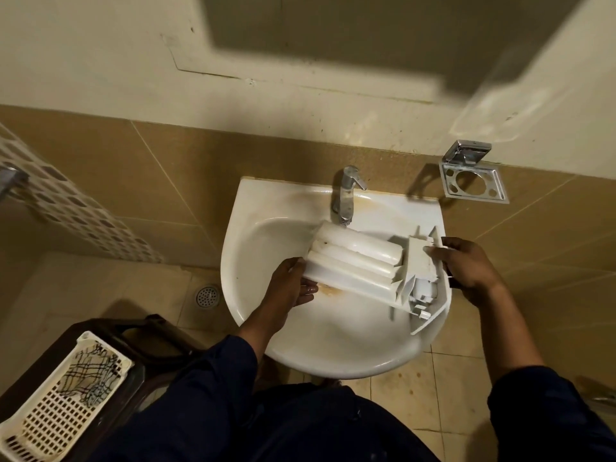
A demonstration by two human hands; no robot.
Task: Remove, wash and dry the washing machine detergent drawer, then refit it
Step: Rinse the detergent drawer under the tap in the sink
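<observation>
1. Gripping the left end of the white detergent drawer (pixel 360 261) with the left fingers (pixel 308 290): thumb on top, the others curled beneath and wet.
2. Clamping the opposite end, by the front panel, with the right fingers (pixel 433 251): one pressed on a flat plate, the others wrapped behind.
3. Held this way between left hand (pixel 290 281) and right hand (pixel 470 265), slanting across the bowl of the sink (pixel 333 361), rounded ribs up, just below the spout of the tap (pixel 346 195). Cannot tell whether touching the bowl.
4. Rust-brown staining in the bowl and round the tap's foot.
5. Further out: a chrome holder (pixel 473 181) on the tiled wall at right, and at lower left a floor drain (pixel 207 296) and a cream perforated basket (pixel 60 401).
</observation>
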